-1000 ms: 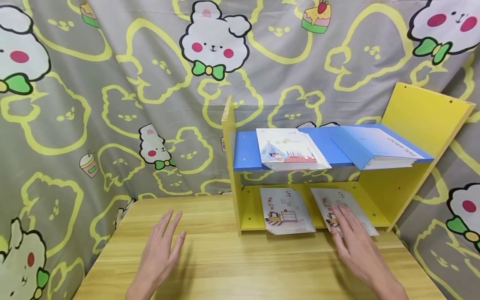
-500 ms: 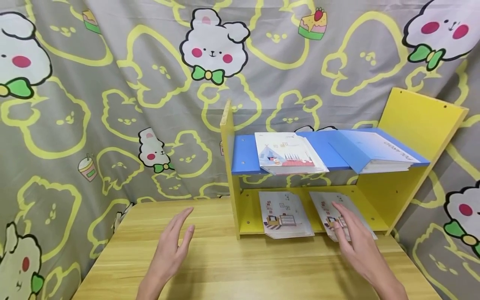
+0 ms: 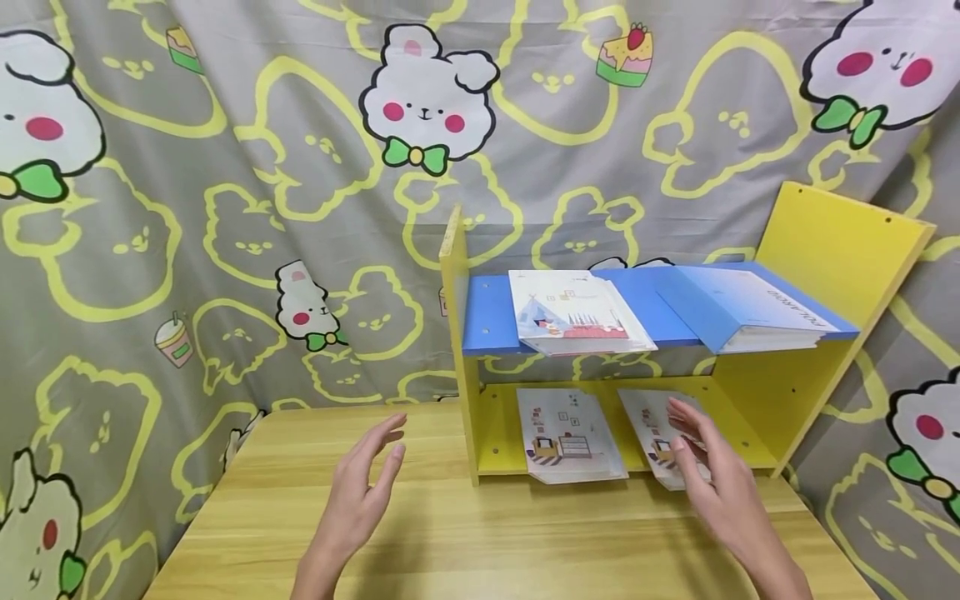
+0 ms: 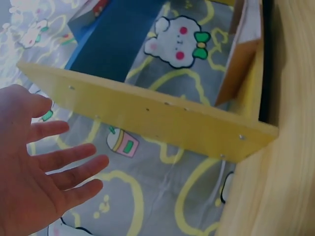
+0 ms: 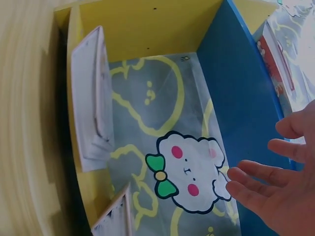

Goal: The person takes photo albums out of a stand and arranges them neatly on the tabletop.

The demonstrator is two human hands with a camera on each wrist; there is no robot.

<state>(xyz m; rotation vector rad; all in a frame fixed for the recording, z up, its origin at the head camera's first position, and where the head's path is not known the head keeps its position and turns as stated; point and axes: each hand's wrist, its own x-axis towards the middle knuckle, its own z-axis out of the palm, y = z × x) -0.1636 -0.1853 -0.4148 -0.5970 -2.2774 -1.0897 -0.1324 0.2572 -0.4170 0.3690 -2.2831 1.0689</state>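
Observation:
My left hand (image 3: 356, 500) hovers over the table to the left of the shelf unit, fingers relaxed and holding nothing. In the left wrist view its spread fingers (image 4: 74, 157) are apart from the yellow side panel (image 4: 147, 108). My right hand (image 3: 723, 492) is in front of the lower shelf, overlapping the right-hand photo album (image 3: 652, 433) in the head view; nothing is in its grasp. Beside that lies another album (image 3: 570, 437) with the same room drawing. On the blue shelf (image 3: 487, 308) rest a white album (image 3: 573, 308) and a blue binder (image 3: 750, 300).
The wooden table (image 3: 465, 542) carries the two-level unit, whose tall yellow right panel (image 3: 840, 250) leans outward in view. A grey curtain (image 3: 300, 225) with rabbit prints hangs behind and at both sides. The lower albums jut slightly past the shelf's front edge.
My left hand has moved right, towards the unit. The right hand's fingers have drawn back from the lower right album and bent a little. The whole scene sits slightly lower in view.

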